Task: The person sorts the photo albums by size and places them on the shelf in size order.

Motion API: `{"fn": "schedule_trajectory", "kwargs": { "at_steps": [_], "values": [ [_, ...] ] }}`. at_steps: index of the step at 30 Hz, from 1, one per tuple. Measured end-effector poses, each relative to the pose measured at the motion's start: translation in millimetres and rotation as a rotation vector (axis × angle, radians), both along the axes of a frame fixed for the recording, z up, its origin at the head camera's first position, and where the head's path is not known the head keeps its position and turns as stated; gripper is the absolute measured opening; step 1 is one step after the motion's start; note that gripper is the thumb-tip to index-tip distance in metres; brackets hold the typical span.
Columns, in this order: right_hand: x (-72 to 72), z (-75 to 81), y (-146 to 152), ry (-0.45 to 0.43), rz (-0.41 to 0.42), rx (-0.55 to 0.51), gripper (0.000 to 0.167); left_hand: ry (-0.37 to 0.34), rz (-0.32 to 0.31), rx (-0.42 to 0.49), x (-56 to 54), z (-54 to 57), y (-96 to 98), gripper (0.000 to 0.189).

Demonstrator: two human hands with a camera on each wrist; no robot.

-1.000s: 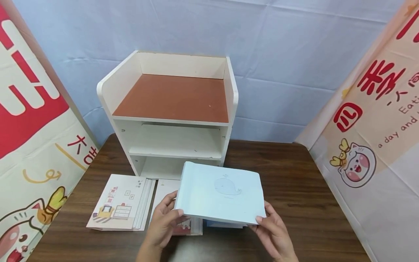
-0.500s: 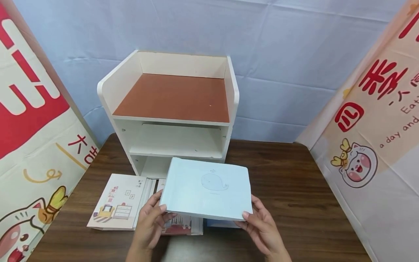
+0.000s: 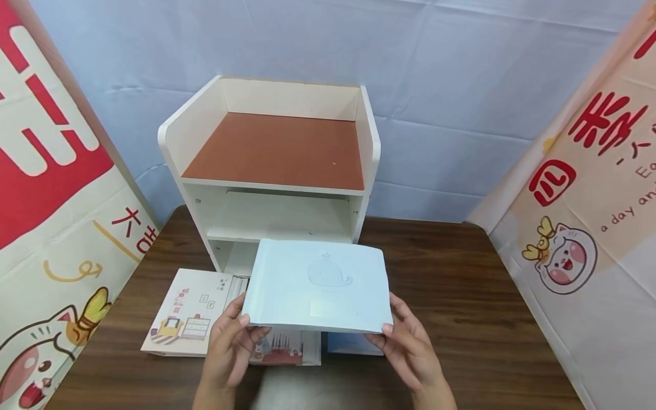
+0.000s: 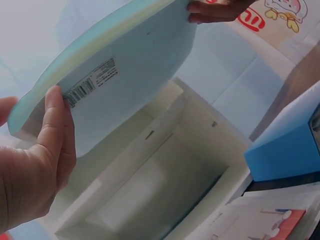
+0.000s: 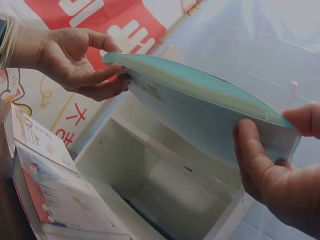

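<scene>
And here's the pale-blue booklet (image 3: 312,285), soft-covered and gently bowed, held between hands set apart: left hand (image 3: 225,344) pinching one near corner, right hand (image 3: 410,347) pinching the other! Beyond them, a smooth white shelf unit (image 3: 192,134); left of the left hand, a flat rectangular book (image 3: 179,310) on the dark wood-grain table (image 3: 441,273).
</scene>
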State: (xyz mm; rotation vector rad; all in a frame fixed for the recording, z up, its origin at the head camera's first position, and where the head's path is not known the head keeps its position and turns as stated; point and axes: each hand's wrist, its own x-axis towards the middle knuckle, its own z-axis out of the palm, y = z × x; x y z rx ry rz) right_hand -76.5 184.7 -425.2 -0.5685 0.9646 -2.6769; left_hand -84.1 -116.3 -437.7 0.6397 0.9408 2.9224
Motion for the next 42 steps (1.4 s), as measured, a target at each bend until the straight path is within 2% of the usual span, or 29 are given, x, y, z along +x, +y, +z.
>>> {"fn": "schedule_trajectory", "kwargs": {
  "at_steps": [6, 14, 24, 31, 37, 40, 42],
  "values": [
    [-3.7, 8.5, -7, -0.034, -0.026, 0.006, 0.051, 0.005, 0.003, 0.038, -0.6, 4.2, -2.7, 0.044],
    [-10.4, 21.7, -13, -0.010, 0.013, 0.026, 0.054, -0.037, 0.039, 0.042, -3.4, 14.7, -10.1, 0.042],
    [-23.7, 37.8, -22, -0.027, 0.025, 0.045, 0.052, -0.005, 0.041, 0.063, -10.8, 31.6, -20.1, 0.039],
    [-31.1, 46.9, -27, -0.032, 0.026, 0.069, 0.053, -0.032, 0.095, 0.031, -15.6, 40.7, -23.4, 0.041],
    [-34.3, 56.1, -32, -0.047, 0.027, 0.058, 0.054, -0.056, 0.116, 0.000, -18.8, 51.8, -26.0, 0.041],
    [-35.2, 60.6, -34, -0.040, 0.034, 0.044, 0.053, -0.051, 0.127, -0.008, -19.5, 57.6, -26.8, 0.041],
    [-35.7, 64.2, -35, -0.037, 0.036, 0.037, 0.052, -0.024, 0.124, -0.010, -19.7, 61.0, -28.0, 0.041]
  ]
}}
